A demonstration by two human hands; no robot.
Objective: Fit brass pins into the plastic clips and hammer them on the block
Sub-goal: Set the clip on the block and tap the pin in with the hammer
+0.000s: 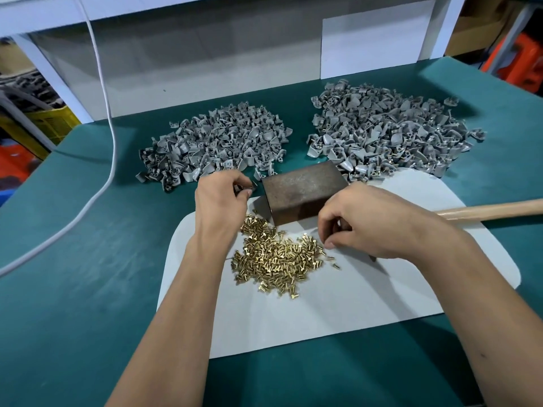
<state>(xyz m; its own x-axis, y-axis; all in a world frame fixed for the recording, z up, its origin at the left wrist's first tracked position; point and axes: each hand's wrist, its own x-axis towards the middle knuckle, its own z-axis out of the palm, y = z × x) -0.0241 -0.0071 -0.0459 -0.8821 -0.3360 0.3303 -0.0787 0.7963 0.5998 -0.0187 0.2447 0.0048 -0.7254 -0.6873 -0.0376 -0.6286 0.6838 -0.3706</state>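
Observation:
A brown metal block (pixel 302 192) stands on a white sheet (pixel 323 304) in the middle of the green table. In front of it lies a heap of brass pins (pixel 276 257). My left hand (pixel 220 198) sits just left of the block, fingers curled round a grey plastic clip that is mostly hidden. My right hand (pixel 361 224) hovers at the right edge of the pin heap, fingertips pinched together; whatever they pinch is too small to make out. A wooden hammer handle (pixel 493 211) lies behind my right hand, its head hidden.
Two big heaps of grey plastic clips lie behind the block, one at the left (pixel 214 142) and one at the right (pixel 390 130). A white cable (pixel 108 160) runs down the left side of the table. A white panel closes off the back.

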